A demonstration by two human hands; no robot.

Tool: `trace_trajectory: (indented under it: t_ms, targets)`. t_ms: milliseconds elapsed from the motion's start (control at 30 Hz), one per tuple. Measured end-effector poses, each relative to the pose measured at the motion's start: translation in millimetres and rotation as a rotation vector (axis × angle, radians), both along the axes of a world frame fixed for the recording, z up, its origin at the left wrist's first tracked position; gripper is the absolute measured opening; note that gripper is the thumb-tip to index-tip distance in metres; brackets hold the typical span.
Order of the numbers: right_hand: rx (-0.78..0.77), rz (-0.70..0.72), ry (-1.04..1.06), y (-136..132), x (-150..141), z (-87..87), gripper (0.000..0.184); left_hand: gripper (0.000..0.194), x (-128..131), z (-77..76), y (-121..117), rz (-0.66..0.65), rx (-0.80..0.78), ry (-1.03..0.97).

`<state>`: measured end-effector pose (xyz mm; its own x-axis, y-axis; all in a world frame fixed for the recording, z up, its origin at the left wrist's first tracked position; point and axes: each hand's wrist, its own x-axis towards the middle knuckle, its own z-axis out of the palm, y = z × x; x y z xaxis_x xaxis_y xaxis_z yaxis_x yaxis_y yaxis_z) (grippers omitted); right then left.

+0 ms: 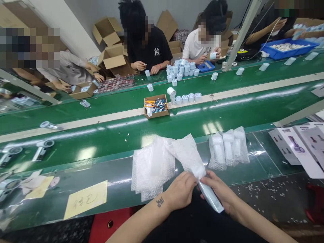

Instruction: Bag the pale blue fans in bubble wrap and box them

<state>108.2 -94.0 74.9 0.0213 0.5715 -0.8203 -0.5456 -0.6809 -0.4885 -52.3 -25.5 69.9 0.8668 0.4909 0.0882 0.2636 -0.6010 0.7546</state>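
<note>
My left hand (181, 190) pinches the open mouth of a bubble-wrap bag (188, 155) that sticks up and away from me. My right hand (219, 192) grips a flat pale-blue handle-shaped item (210, 199), whose upper end sits inside the bag mouth. Both hands are closed and meet at the bag opening, just over the near edge of the worktop. A loose pile of empty bubble-wrap bags (152, 167) lies just left of my hands. Three filled bubble-wrap bags (229, 148) lie side by side to the right.
A green conveyor belt (101, 135) runs across, carrying a small cardboard box of parts (156, 107), white cups (188, 98) and devices at the left (42, 148). White printed cartons (298, 145) lie at right. A yellow note (86, 199) is taped at left. Several people work opposite.
</note>
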Motion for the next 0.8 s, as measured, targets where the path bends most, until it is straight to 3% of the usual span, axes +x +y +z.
trace_trajectory:
  t_ms: [100,167,267,333,367,500,567,633,700,800]
  targets:
    - [0.003,-0.073,-0.104,-0.3,-0.3,-1.0,0.029,0.018,8.2,-5.1,-2.5,0.158,-0.214,0.013]
    - [0.069,-0.017,-0.289,-6.7,10.1,5.6,0.032,0.015,14.8,0.0,0.7,0.198,-0.423,0.039]
    - [0.259,0.265,-0.527,-25.8,42.3,29.8,0.036,0.013,19.1,22.1,10.2,0.361,-0.805,-0.017]
    - [0.367,0.39,-0.463,-39.4,65.6,46.8,0.035,0.014,20.6,42.9,16.1,0.375,-0.972,-0.119]
    - [0.347,0.359,-0.384,-44.1,74.1,52.4,0.034,0.014,22.9,53.2,17.7,0.316,-0.992,-0.153]
    - [-0.04,-0.02,0.017,-40.8,71.8,48.4,0.046,0.012,51.9,76.8,9.0,-0.139,-0.762,-0.143]
    - [-0.102,-0.017,0.204,-32.0,59.2,39.8,0.047,0.014,70.7,74.5,0.2,-0.319,-0.642,-0.148]
    - [-0.04,-0.016,0.212,-26.4,60.2,35.0,0.042,0.015,80.9,65.5,-2.7,-0.396,-0.596,-0.16]
    - [0.024,-0.093,0.009,-24.8,88.1,32.4,0.046,0.017,77.7,51.2,5.8,-0.325,-0.591,-0.122]
    - [0.019,-0.256,-0.447,-19.6,172.1,17.7,0.062,0.023,55.2,19.6,40.4,0.068,-0.477,0.084]
